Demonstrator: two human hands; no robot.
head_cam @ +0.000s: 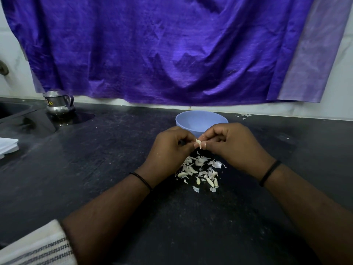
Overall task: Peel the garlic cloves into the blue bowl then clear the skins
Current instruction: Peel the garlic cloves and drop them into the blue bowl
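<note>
Black stone counter (95, 169), dusty. On it: blue bowl (200, 122) at back, garlic skins & cloves (200, 172) heaped nearer, steel pot (58, 103) far left, white paper (7, 147) at left edge.

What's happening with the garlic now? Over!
Both hands, left and right, pinching one garlic clove. Blue bowl just behind. Skins pile on counter underneath. Nothing blocking.

Both forearms extend forward and converge. The left hand (172, 146) and right hand (235, 144) meet fingertip to fingertip, fingers curled, pinching one garlic clove (198, 144).
</note>
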